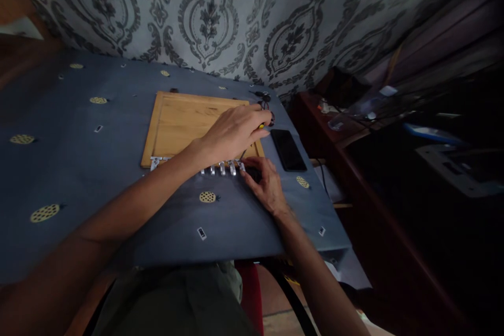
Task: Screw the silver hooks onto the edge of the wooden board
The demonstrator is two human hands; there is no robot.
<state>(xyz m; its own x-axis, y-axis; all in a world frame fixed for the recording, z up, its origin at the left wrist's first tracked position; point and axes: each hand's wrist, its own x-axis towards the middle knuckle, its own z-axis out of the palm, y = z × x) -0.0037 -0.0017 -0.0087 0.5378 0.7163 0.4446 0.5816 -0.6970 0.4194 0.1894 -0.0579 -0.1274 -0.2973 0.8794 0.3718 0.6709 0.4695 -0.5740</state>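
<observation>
A framed wooden board (181, 115) lies flat on the table, with a rail of several silver metal hooks (222, 168) along its near edge. My left hand (234, 128) reaches across the board, its fingers closed round a screwdriver (261, 126) with a black and yellow handle. The thin shaft slants down toward the right end of the hook rail; its tip is hard to make out. At that same end, my right hand (265, 184) pinches the last hook between thumb and fingers.
A black phone (289, 150) lies right of the board. Small dark items, perhaps keys (263, 96), sit behind the board's far right corner. The blue patterned tablecloth (94, 168) ends at a patterned wall (208, 16). A dark red cabinet (378, 210) stands to the right.
</observation>
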